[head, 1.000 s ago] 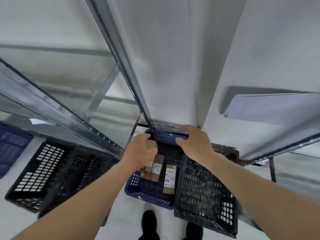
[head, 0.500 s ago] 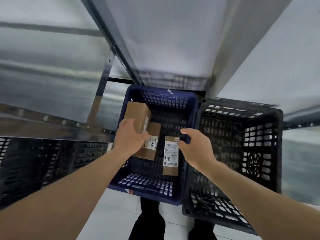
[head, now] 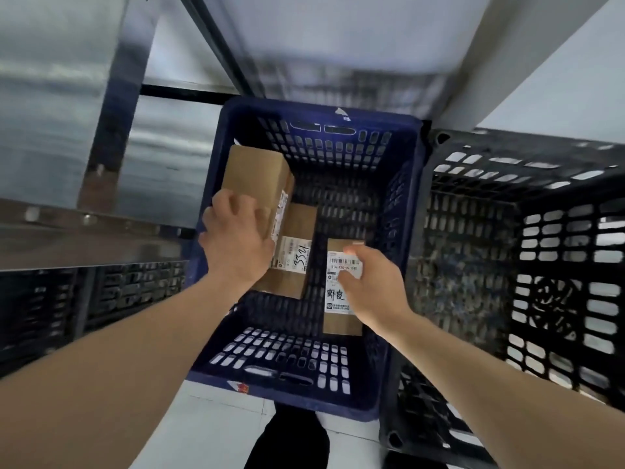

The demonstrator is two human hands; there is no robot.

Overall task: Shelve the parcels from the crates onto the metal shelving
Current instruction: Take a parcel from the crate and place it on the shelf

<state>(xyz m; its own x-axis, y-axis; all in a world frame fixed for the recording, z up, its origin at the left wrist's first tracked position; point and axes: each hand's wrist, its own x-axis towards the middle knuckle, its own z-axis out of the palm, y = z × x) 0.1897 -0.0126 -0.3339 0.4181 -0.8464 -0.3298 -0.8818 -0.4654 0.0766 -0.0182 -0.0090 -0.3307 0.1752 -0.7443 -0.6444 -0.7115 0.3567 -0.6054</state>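
Three brown cardboard parcels lie in a blue plastic crate [head: 338,111] on the floor below me. My left hand [head: 236,245] grips the near end of the tall parcel [head: 257,170] at the crate's left wall; that parcel is tilted over a flat parcel [head: 297,228] marked with handwritten numbers. My right hand [head: 375,282] hovers with loosely bent fingers over a narrow parcel [head: 340,323] with a white label, its fingertips at the label. I cannot tell whether they touch it. The metal shelving [head: 84,238] runs along the left.
A black lattice crate [head: 507,231] stands hard against the blue crate's right side. More black crates [head: 118,289] sit under the left shelf. A white wall rises behind. My dark shoes [head: 294,438] stand on the pale floor [head: 209,428] at the crate's near edge.
Both hands left the blue crate's far rim and went down into it. My left hand took hold of the tall parcel; my right hand moved over the labelled narrow parcel.
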